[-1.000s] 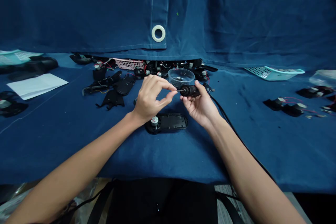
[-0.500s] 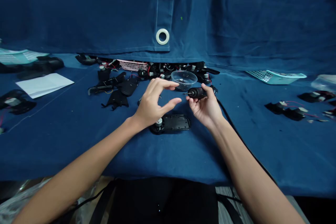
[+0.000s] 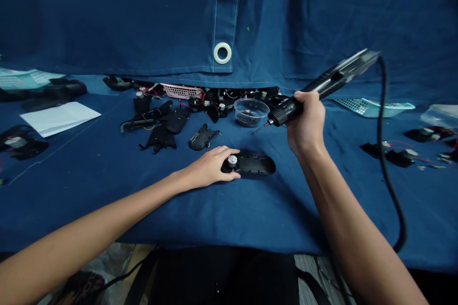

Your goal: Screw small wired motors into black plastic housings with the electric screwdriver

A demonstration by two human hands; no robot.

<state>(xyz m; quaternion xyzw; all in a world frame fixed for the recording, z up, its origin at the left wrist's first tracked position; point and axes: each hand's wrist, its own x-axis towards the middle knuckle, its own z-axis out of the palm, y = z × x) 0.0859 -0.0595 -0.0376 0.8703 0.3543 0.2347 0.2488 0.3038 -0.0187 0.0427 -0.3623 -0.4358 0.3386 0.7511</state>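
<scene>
My left hand (image 3: 214, 166) grips the left end of a long black plastic housing (image 3: 255, 164) lying on the blue cloth, thumb on the near side and fingers on the far side. A small round silver motor (image 3: 232, 161) sits in that end, between thumb and fingers. My right hand (image 3: 307, 121) is wrapped round a black electric screwdriver (image 3: 322, 83), raised above the cloth. Its thin bit points down and left, apart from the housing. The tool's thick cord loops down on the right. Beyond the housing stands a clear round tub (image 3: 251, 113) with small dark screws in it.
Black plastic parts (image 3: 157, 124) lie at centre left, with one loose shell (image 3: 203, 137) nearer. A pink basket (image 3: 182, 91) is behind them. White paper (image 3: 60, 118) lies left. A turquoise basket (image 3: 375, 107) and wired parts (image 3: 400, 155) are at right. A blue curtain (image 3: 143, 19) hangs behind.
My left hand has come down onto the housing, which has shifted slightly right. My right hand has lifted and turned the screwdriver, so its body now shows slanting up to the right.
</scene>
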